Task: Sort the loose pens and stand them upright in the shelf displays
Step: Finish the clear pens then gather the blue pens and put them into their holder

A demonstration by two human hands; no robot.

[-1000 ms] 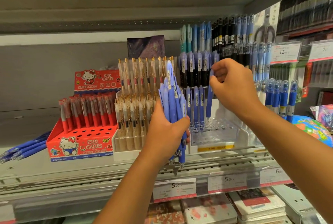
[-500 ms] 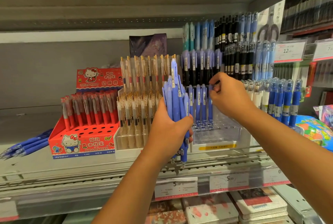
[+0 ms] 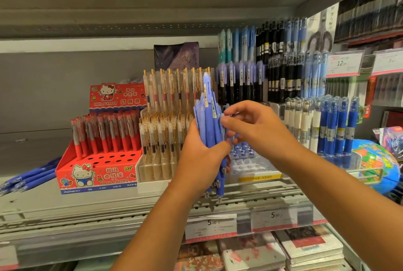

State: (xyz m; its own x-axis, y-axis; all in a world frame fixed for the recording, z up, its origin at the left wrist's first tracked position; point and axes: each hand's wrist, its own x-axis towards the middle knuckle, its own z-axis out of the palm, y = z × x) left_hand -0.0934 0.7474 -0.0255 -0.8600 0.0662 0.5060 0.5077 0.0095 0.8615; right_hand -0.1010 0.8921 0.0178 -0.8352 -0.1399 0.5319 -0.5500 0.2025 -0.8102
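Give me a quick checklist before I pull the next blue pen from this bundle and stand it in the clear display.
1. Bundle of blue pens secure: ok. The left hand grips it, fingers wrapped round.
2. Pens pointing the right way: ok. The tips poke out below the left hand and the clips are on top.
3. One pen singled out: cannot tell. The right hand has its thumb and fingers at the bundle's edge, but the grip is blurred.
4. Free holes in the clear display: ok. The front rows show open holes.
5. All loose pens gathered: not ok. Loose blue pens lie flat left of the red box.
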